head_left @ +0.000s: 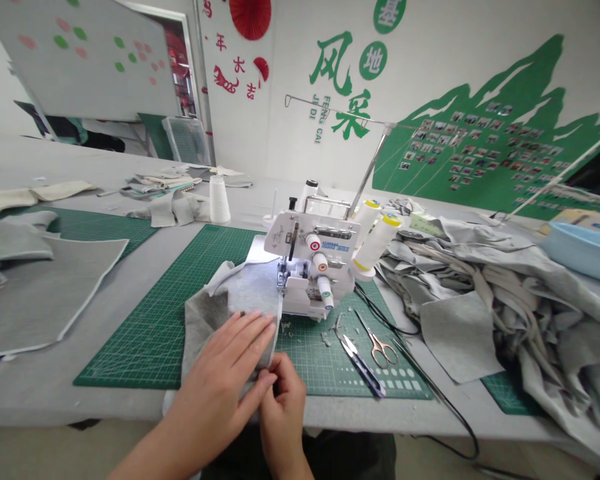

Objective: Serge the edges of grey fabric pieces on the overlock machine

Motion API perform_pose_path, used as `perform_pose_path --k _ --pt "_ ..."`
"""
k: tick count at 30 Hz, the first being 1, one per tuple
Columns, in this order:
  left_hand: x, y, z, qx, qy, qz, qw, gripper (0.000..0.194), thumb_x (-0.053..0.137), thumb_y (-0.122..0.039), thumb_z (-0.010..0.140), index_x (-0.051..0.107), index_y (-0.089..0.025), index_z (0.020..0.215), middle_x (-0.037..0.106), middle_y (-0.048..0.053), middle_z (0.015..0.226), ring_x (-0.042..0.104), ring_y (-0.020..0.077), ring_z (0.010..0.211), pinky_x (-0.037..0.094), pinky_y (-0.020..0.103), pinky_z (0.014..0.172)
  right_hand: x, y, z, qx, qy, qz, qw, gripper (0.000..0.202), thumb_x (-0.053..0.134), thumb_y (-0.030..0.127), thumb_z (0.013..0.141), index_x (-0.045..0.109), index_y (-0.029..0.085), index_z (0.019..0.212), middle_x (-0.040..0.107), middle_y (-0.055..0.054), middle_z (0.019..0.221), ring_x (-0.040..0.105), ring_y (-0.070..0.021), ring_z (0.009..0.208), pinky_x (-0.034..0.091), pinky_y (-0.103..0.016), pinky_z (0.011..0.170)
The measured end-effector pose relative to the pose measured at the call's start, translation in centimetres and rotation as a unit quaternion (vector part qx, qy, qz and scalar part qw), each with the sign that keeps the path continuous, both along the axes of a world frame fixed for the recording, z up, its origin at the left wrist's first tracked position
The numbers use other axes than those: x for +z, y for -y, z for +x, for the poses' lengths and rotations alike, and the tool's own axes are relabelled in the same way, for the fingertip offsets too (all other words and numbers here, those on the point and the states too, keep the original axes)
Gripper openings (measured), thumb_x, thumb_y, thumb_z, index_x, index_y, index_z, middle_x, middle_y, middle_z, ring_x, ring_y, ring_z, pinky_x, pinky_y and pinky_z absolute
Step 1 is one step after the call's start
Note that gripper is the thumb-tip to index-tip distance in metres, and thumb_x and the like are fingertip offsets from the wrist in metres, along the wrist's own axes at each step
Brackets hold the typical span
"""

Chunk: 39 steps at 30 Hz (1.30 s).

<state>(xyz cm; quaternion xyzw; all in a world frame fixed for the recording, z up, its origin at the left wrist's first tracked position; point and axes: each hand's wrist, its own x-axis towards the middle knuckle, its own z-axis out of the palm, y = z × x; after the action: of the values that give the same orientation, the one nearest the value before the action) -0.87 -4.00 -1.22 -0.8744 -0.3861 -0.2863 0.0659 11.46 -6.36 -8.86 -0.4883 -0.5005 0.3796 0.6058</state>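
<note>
A grey fabric piece lies under the lit needle area of a white overlock sewing machine and hangs toward me. My left hand rests on the fabric just in front of the machine, its fingers stretched out and lying flat. Close beside it, my right hand pinches the fabric's right edge near the table's front. The two hands almost touch at the thumb of the left one. The fabric's edge runs from the right hand up to the presser foot.
Small scissors and thread snips lie on the green cutting mat, right of the hands, near black cables. Grey fabric is heaped at the right, by a blue basin. More fabric lies left.
</note>
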Motion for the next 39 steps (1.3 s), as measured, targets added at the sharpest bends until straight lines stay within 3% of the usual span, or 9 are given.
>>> perform_pose_path --k 10,16,22,32,36,39 --pt "0.0 -0.9 0.4 0.005 -0.018 0.001 1.0 0.064 0.055 -0.022 0.093 0.034 -0.017 0.154 0.046 0.01 0.154 0.043 0.029 0.142 0.039 0.049 0.116 0.1 0.0 -0.1 0.009 0.022 -0.013 1.0 0.016 0.051 0.028 0.092 0.058 0.019 0.081 0.058 0.0 0.073 0.049 -0.0154 0.068 0.041 -0.025 0.063" --pt "0.1 -1.4 0.5 0.008 -0.024 -0.007 1.0 0.061 0.054 -0.023 0.093 0.037 -0.017 0.152 0.046 0.011 0.154 0.043 0.0292 0.142 0.036 0.051 0.118 0.0 -0.1 -0.2 -0.011 0.029 -0.007 0.999 0.022 0.051 0.026 0.091 0.046 0.021 0.07 0.047 0.004 0.066 0.04 -0.0128 0.063 0.036 -0.023 0.057" --pt "0.4 -2.0 0.8 0.011 -0.02 -0.011 1.0 0.056 0.056 -0.027 0.093 0.044 -0.018 0.147 0.049 0.012 0.151 0.046 0.0302 0.139 0.036 0.053 0.116 0.2 0.0 -0.3 -0.013 0.005 -0.015 1.0 0.017 0.055 0.024 0.087 0.049 0.02 0.071 0.048 0.004 0.067 0.041 -0.0128 0.064 0.037 -0.022 0.058" --pt "0.9 -3.7 1.0 0.026 -0.036 -0.005 0.999 0.057 0.061 -0.03 0.092 0.048 -0.015 0.145 0.051 0.013 0.15 0.047 0.0309 0.138 0.031 0.057 0.118 -0.3 -0.1 -0.2 0.002 -0.002 -0.026 1.0 0.031 0.051 0.037 0.098 0.056 0.019 0.074 0.053 0.002 0.069 0.044 -0.0131 0.065 0.038 -0.023 0.06" --pt "0.9 -2.8 0.4 0.008 -0.022 0.006 1.0 0.051 0.055 -0.029 0.095 0.049 -0.017 0.144 0.054 0.01 0.148 0.043 0.0302 0.141 0.027 0.058 0.12 -0.3 -0.1 0.0 -0.001 0.004 -0.02 1.0 0.031 0.05 0.036 0.098 0.061 0.018 0.075 0.058 0.0 0.07 0.049 -0.0139 0.065 0.041 -0.023 0.061" --pt "0.9 -1.5 0.1 -0.009 -0.01 0.021 1.0 0.052 0.053 -0.024 0.096 0.045 -0.016 0.147 0.053 0.01 0.148 0.043 0.0284 0.142 0.032 0.052 0.119 -0.2 -0.1 0.0 -0.003 -0.001 -0.019 1.0 0.029 0.052 0.034 0.097 0.064 0.018 0.076 0.06 0.0 0.069 0.051 -0.0148 0.065 0.042 -0.023 0.06"
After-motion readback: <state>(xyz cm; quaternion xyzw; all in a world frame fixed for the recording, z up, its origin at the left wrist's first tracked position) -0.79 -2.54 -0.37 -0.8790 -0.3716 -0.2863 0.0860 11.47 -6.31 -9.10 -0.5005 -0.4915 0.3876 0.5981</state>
